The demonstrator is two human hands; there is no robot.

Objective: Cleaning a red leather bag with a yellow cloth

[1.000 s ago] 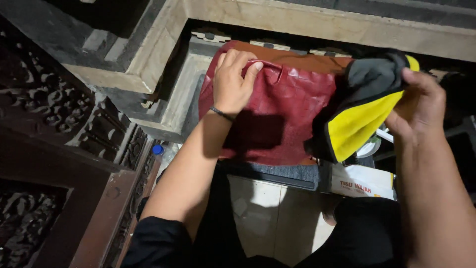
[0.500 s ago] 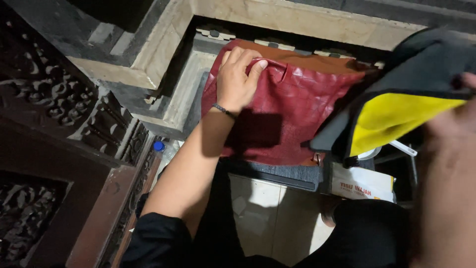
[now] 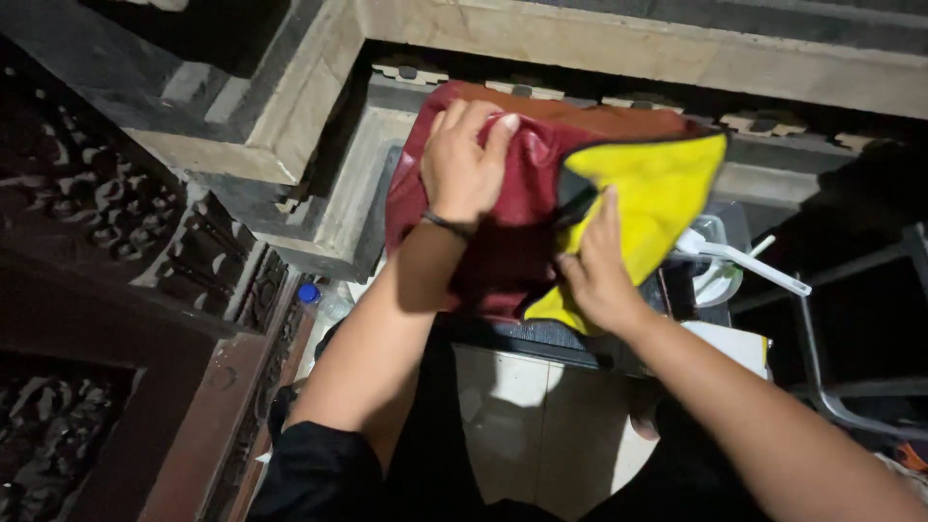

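1. A dark red bag [image 3: 512, 222] lies on a dark ledge [image 3: 541, 340] below a stone wall [image 3: 619, 43].
2. A yellow cloth [image 3: 657, 193] rests on the bag's right side.
3. The left hand [image 3: 466, 159] lies flat and spread on the bag's upper left.
4. The right hand [image 3: 597, 266] presses the cloth, fingers extended.
5. Right of the bag, a white plastic utensil [image 3: 744, 259] sticks out.
6. Carved dark wood [image 3: 106, 222] stands at left.

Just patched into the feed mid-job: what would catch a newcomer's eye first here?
The bright yellow cloth stands out most, spread over the right side of a glossy dark red bag at top centre, with the right hand pressed on it. The left hand lies flat on the bag's upper left. Dark carved wood fills the left edge.
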